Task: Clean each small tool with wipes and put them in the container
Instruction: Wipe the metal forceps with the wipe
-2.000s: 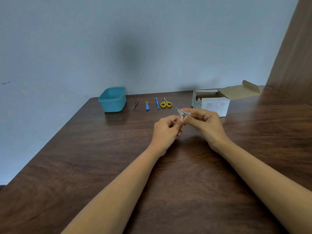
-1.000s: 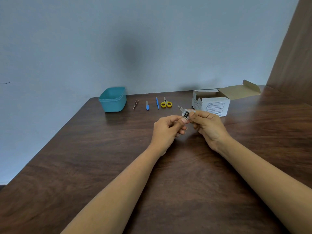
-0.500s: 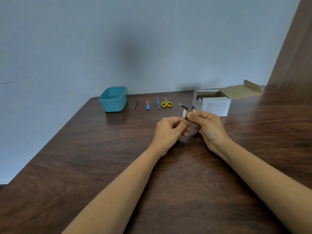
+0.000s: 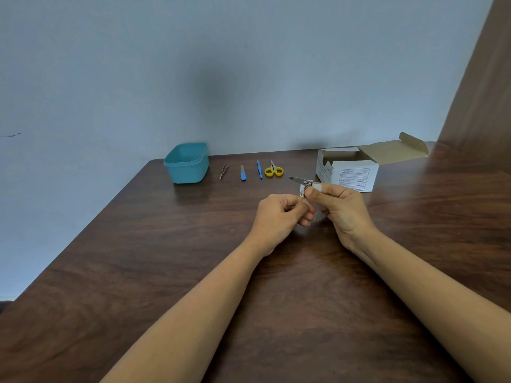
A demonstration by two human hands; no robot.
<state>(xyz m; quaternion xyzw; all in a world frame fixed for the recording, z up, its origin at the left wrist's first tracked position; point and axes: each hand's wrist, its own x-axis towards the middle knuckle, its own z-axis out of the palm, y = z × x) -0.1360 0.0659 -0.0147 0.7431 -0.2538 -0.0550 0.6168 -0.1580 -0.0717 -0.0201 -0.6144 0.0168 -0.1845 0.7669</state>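
Observation:
A silver nail clipper (image 4: 300, 180) with its lever swung out to the left is held above the middle of the table. My left hand (image 4: 279, 217) pinches its lower end. My right hand (image 4: 341, 208) pinches a small white wipe (image 4: 317, 187) against the clipper's body. Along the back of the table lie tweezers (image 4: 224, 170), a short blue-handled tool (image 4: 243, 173), a thin blue tool (image 4: 259, 169) and yellow-handled scissors (image 4: 273, 171). The teal container (image 4: 187, 162) stands to their left; its inside is not visible.
An open white cardboard box (image 4: 347, 172) stands at the back right, just behind my right hand, its flap folded back. The dark wooden table (image 4: 138, 258) meets a blue-grey wall at the back and a brown wooden panel (image 4: 481, 92) on the right.
Both hands have drifted slightly right and away from me with the clipper. Its lever has tilted from pointing up-left to nearly level, and my right fingers have shifted along it with the wipe.

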